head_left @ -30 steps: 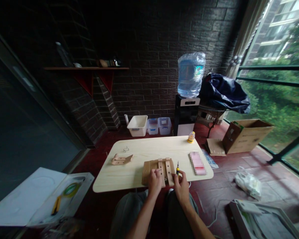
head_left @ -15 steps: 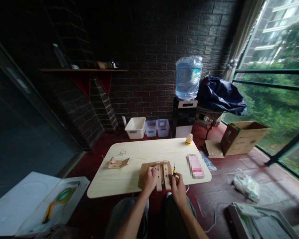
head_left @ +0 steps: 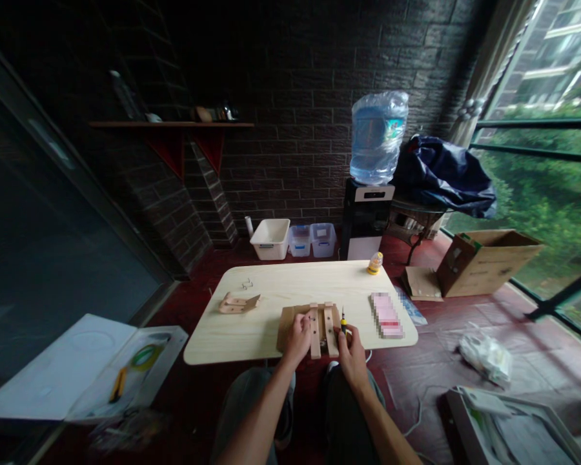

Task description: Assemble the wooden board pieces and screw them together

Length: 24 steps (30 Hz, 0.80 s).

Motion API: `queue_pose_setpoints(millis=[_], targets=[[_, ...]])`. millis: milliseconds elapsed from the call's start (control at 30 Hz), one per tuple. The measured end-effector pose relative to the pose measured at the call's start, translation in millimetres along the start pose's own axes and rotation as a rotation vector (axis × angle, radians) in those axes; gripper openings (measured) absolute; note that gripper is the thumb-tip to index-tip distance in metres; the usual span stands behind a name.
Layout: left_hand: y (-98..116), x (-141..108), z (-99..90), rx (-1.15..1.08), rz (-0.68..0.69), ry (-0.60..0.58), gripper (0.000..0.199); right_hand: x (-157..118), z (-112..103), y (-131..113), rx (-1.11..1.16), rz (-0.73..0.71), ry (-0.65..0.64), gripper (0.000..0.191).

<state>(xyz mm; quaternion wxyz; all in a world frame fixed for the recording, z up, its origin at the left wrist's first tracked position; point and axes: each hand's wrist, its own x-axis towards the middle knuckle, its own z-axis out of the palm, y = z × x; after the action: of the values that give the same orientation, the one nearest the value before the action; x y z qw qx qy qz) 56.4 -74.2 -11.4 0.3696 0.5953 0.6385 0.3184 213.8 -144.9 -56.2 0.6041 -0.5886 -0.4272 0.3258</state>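
Note:
My right hand (head_left: 352, 352) is closed round a screwdriver (head_left: 343, 325) with a yellow and black handle, its tip pointing up and away from me. My left hand (head_left: 297, 336) has its fingers pinched together at the edge of the left wooden slat (head_left: 315, 342); what is between the fingertips is too small to tell. The right wooden slat (head_left: 330, 330) lies parallel to it, and both have dark holes. Beneath them is a brown cardboard piece (head_left: 285, 318), partly hidden by my left hand. Small metal parts show between the slats near the front.
On the pale table (head_left: 213, 342) are a wooden assembly (head_left: 239, 303), bent metal pieces (head_left: 247, 283), a yellow-capped bottle (head_left: 375, 263) and a pink blurred item (head_left: 387, 315). An open white case (head_left: 159, 361) stands left; a box of papers (head_left: 508, 426) sits lower right.
The view has shifted, so the table and room sit slightly higher and further right. Both hands stay at the slats, and the screwdriver is still in my right hand.

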Motion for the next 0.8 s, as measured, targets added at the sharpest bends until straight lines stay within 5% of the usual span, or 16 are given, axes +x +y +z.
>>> queue_pose_setpoints(millis=[433, 633, 800], targets=[[-16.5, 9.8, -4.8, -0.322, 0.083, 0.098, 0.048, -7.0, 1.5, -4.1, -0.016, 0.021, 0.079, 0.050], [6.9, 16.6, -30.8, -0.474, 0.196, -0.020, 0.054, -4.2, 0.2, 3.4, 0.033, 0.049, 0.122, 0.048], [17.1, 16.4, -33.3, -0.528, 0.199, -0.120, 0.048, -5.3, -1.0, 4.8, 0.009, 0.044, 0.150, 0.051]])
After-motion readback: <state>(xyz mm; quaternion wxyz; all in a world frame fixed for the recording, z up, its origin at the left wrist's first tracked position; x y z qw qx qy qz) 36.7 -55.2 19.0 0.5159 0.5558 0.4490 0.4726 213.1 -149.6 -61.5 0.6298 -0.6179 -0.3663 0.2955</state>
